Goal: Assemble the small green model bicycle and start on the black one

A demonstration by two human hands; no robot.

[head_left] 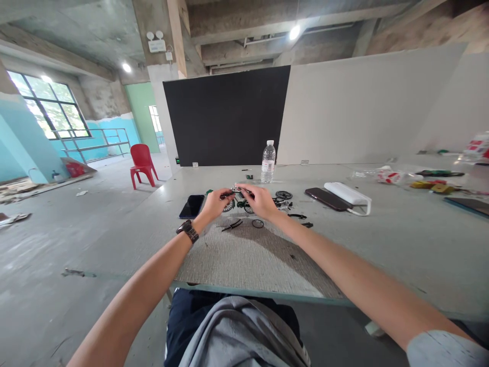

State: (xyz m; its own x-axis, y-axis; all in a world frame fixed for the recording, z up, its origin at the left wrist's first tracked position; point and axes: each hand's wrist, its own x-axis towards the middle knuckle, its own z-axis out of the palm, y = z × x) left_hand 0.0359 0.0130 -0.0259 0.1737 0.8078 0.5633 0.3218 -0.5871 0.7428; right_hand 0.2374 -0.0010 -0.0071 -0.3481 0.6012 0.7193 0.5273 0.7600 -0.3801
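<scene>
Centrally placed on the table (401, 239), at the far edge of a grey textured mat (244, 260): one miniature bicycle model (240, 203), dark frame with a green tinge, thin spoked wheels, gripped between both hands.

Handling, as judged: light, small, stiff in the frame but delicate at the spokes and thin fittings; likely to bend or shed parts if squeezed. Best held by the frame tubes or the wheel rims, fingertip pressure only. Smooth finish, probably a little slippery.

Hands: left hand (214, 203), with a dark wristwatch (188, 230) on the wrist, pinches the model's left end with curled fingers. Right hand (260, 200) closes over the top and right end, fingers bent down around it. Exactly which part each fingertip grips is too small to tell.

Loose pieces near the model:
- a spare black wheel (283, 194) at 3 o'clock, just beside the right hand;
- a small black ring (257, 223) at 5 o'clock, on the mat;
- a thin black part (231, 225) at 7 o'clock;
- small dark bits (301, 220) at 4 o'clock.

Other items: black smartphone (191, 206) at 9 o'clock; clear water bottle (268, 162) at 1 o'clock, upright; second dark phone (327, 199) and white power bank (347, 194) at 3 o'clock, touching each other; red plastic chair (142, 164) well apart on the floor at 10 o'clock.
</scene>
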